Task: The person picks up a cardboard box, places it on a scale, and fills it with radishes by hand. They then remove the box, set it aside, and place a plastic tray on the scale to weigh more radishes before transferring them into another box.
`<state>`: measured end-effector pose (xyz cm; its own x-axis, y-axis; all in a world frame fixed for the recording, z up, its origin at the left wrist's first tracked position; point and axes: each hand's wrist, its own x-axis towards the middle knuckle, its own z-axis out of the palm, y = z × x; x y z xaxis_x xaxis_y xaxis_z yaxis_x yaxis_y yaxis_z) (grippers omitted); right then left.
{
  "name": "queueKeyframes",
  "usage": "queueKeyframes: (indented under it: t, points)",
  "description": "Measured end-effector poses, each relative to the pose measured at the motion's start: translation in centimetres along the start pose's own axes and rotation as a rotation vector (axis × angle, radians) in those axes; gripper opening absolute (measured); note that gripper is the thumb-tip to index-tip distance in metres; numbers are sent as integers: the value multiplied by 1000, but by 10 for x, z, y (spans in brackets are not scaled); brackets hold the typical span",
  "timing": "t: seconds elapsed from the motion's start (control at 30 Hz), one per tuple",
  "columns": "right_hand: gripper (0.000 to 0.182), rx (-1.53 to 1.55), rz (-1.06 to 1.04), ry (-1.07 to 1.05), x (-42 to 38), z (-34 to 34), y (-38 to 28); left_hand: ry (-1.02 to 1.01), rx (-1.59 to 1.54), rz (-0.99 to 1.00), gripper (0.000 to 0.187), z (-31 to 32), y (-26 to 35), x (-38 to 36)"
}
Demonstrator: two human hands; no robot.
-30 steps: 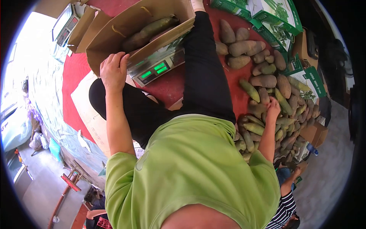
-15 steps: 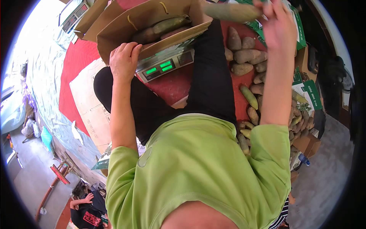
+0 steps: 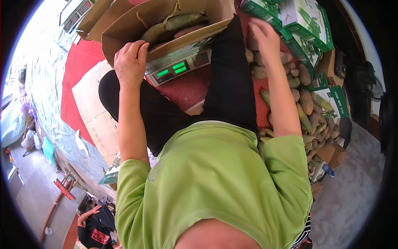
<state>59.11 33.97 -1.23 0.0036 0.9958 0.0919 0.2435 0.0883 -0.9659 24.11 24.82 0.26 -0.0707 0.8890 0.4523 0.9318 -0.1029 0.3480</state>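
Note:
My left hand (image 3: pixel 132 62) pinches the near edge of a brown paper bag (image 3: pixel 120 35) with twisted handles. Inside the bag lie a long green radish (image 3: pixel 176 27) and a reddish one (image 3: pixel 190 31), partly covered by the bag wall. Under the bag sits a digital scale (image 3: pixel 178 68) with green lit displays. Off to the right, my right hand (image 3: pixel 267 41) reaches over the loose radishes, its fingers stretched out and partly spread. Its fingertips are close over a brownish radish (image 3: pixel 252 41), which they overlap in this view.
A pile of radishes (image 3: pixel 306 101) spreads over the red cloth at my right. Green-and-white printed boxes (image 3: pixel 306 20) stand behind it. Flattened cardboard (image 3: pixel 97 108) lies at my left. Another scale (image 3: pixel 76 16) is at the upper left. A seated person (image 3: pixel 95 228) is at the lower left.
My right hand has come down and toward the left over the pile; the long radish it held no longer shows in it. My left hand stays on the bag edge.

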Motion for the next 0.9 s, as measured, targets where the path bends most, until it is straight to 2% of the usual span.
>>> queueKeyframes:
  t: [0.13, 0.2, 0.27, 0.33, 0.4, 0.57, 0.67, 0.7, 0.77, 0.8, 0.87, 0.9]
  points:
    - [26, -273, 239, 70, -69, -75, 101, -14, -6, -8, 19, 1, 2, 0]
    - [25, -495, 322, -9, -116, -112, 157, -20, 6, -32, 19, 1, 3, 0]
    - [22, -417, 587, 3, -166, -130, 193, -28, 9, -24, 20, 1, 3, 0]
    - [19, -539, 709, -95, -216, -149, 238, -36, 14, -17, 20, 2, 3, 0]
    - [17, -354, 811, -77, -261, -154, 259, -47, 32, -23, 20, 3, 3, 0]
    - [20, -346, 1214, -27, -296, -120, 209, -71, 42, -14, 20, 3, 5, 0]
    - [19, -224, 1021, 36, -328, -114, 239, -76, 46, -18, 20, 4, 6, 0]
    - [19, -222, 1023, 40, -327, -113, 237, -79, 48, -21, 20, 5, 5, 0]
    - [18, -542, 902, -191, -322, -108, 234, -88, 52, -22, 19, 6, 5, 0]
    - [18, -540, 905, -187, -329, -110, 251, -95, 59, -27, 19, 6, 5, 0]
    - [18, -714, 673, -202, -352, -116, 298, -93, 55, -18, 19, 5, 5, 0]
    - [18, -713, 676, -199, -347, -111, 285, -88, 52, -13, 19, 6, 5, 0]
